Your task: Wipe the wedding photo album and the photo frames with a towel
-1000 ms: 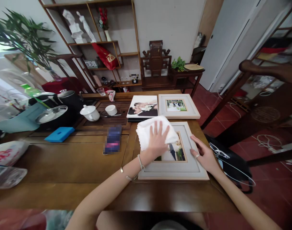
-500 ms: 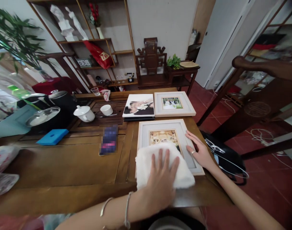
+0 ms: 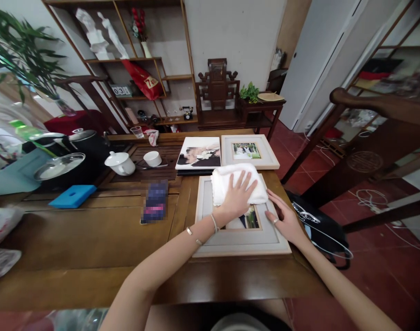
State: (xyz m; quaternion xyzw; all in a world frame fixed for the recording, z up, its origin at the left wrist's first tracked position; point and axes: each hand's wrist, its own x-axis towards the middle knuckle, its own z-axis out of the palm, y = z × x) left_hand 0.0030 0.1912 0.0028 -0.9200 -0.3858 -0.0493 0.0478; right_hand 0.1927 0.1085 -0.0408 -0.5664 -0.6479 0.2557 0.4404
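A white towel [image 3: 224, 181], folded and fluffy, lies across the far part of a pale wooden picture frame [image 3: 242, 250]. My left hand [image 3: 238, 195] presses flat on the towel with its fingers spread. Below the towel, part of the framed photo [image 3: 252, 218] shows; the rest is covered. At the frame's right border rests my right hand [image 3: 286, 218], fingers stretched along the edge and thumb apart from them on the border. Behind are a second framed photo [image 3: 246, 151] and a white photo panel [image 3: 199, 152] on a dark piece.
On the wooden table [image 3: 93, 248] stand a white lidded cup [image 3: 119, 163], a small white cup [image 3: 152, 159], a blue block [image 3: 73, 196] and a partly blurred-out dark item [image 3: 155, 202]. A wooden chair [image 3: 354, 161] and black bag [image 3: 320, 230] are at the right.
My left hand and the towel have moved away from me, from the near part of the frame to its far edge, uncovering the lower photo. My right hand stays at the right border.
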